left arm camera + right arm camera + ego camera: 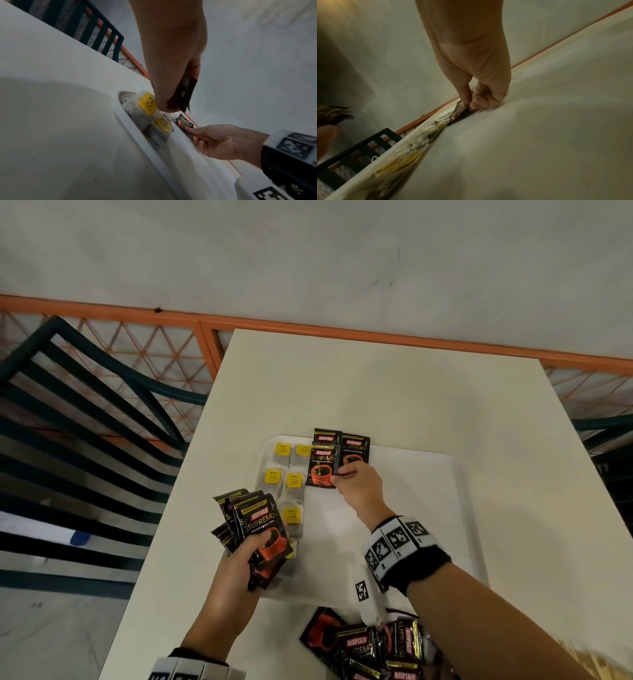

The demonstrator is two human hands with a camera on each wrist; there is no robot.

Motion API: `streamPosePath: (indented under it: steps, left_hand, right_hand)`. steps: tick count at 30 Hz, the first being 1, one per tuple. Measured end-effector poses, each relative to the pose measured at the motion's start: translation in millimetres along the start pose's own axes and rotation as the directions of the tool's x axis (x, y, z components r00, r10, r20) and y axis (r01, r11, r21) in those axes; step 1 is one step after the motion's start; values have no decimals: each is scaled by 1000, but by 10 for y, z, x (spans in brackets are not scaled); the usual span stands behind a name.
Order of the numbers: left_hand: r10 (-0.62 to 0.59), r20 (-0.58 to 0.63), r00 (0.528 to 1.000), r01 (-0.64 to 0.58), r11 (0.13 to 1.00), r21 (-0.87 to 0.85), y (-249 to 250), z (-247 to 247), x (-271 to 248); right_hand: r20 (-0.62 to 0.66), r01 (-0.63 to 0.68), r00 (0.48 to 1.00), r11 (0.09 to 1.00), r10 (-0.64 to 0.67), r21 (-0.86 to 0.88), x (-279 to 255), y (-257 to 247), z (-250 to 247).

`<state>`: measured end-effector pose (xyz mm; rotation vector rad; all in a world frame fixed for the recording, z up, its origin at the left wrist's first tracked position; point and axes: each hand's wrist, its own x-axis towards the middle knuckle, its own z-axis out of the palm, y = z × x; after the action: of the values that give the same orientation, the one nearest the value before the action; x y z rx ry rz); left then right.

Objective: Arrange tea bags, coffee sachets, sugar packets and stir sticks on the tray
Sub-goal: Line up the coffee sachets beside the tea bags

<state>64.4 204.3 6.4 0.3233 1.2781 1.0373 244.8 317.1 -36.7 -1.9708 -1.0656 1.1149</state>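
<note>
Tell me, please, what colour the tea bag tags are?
Yellow with dark print; the tea bag tags show best in the head view.

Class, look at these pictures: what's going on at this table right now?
A person is laying out coffee sachets on a white tray. The right hand pinches a sachet at the tray's far end, beside two others there. The left hand grips a fan of sachets. Tea bags with yellow tags fill the tray's left side. More loose sachets lie on the table near the person.
</note>
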Motion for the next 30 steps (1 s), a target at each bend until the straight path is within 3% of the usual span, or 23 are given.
streamPosePath:
  steps: [7, 10, 14, 17, 20, 27, 30]
  left_hand:
    - [9, 20, 1000, -9, 1000, 10, -4, 31, -14]
    - [14, 23, 1000, -15, 999, 39, -7, 37, -13]
    - [47, 49, 998, -49, 998, 45, 8, 72, -26]
    - [82, 48, 995, -85, 995, 49, 12, 94, -33]
    - [106, 49, 993, -108, 993, 51, -16, 78, -21]
    - [32, 63, 997, -35, 999, 40, -43, 80, -29]
    - [-28, 50, 998, 27, 999, 21, -23, 63, -17]
  right_hand:
    - [-58, 105, 992, 991, -110, -88, -51, 14, 3]
    - [-14, 147, 989, 984, -150, -104, -173, -43, -6]
    - [293, 187, 944, 977, -149, -107, -455, -140, -27]
    - [570, 119, 818, 992, -81, -30, -675, -152, -75]
    - [666, 62, 743, 997, -70, 36, -811, -88, -114]
    - [564, -67, 825, 985, -33, 156, -880, 46, -117]
    - [555, -80, 831, 977, -44, 197, -845, 65, -172]
